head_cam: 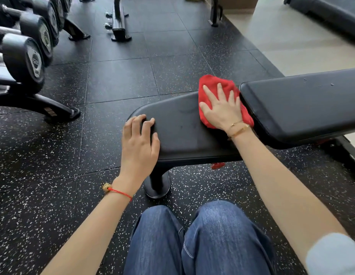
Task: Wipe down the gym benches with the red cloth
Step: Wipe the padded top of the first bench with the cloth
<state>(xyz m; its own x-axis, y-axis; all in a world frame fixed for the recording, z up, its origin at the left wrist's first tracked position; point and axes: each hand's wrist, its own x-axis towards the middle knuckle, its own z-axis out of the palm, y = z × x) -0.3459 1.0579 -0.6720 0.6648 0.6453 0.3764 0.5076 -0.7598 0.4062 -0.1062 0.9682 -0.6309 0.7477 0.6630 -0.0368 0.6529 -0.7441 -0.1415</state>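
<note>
Room: a speckled black rubber floor is seen, with a dumbbell rack at left
Bench: a black padded seat is adjoined by a backrest
Left hand: curled fingers are rested on the seat's end, nothing held
Right hand: fingers are spread flat, pressed on the red cloth
Cloth: bunched, laid on the seat beside the backrest

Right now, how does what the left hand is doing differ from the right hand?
The right hand lies flat with fingers spread, pressing the red cloth onto the seat pad near its gap with the back pad; the left hand is bare, fingers curled over the seat pad's rounded end. The right wrist wears gold bracelets, the left a red string. Both rest on the same pad.
</note>
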